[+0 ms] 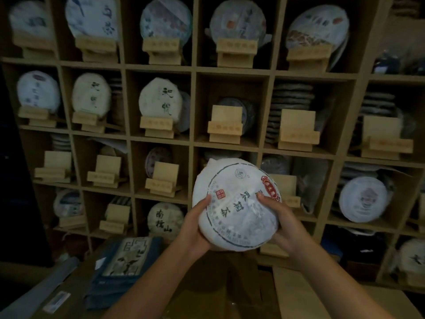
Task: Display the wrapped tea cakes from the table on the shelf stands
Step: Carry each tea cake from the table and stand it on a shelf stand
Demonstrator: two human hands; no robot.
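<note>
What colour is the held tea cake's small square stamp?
Red, on the white paper-wrapped tea cake; head view.

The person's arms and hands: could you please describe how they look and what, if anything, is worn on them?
Both forearms are bare up to the frame edge, with no sleeves in view. The left hand and right hand wear no gloves, and no rings, watch or bracelets show on the fingers or wrists. The dim, slightly blurred picture hides finer detail such as the nails.

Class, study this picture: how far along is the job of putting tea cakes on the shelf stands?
Done: the top-row stands, such as this cake, are filled. In hand: the left hand and right hand hold a wrapped tea cake before the shelf. Left: several stands are bare, like this stand.
</note>
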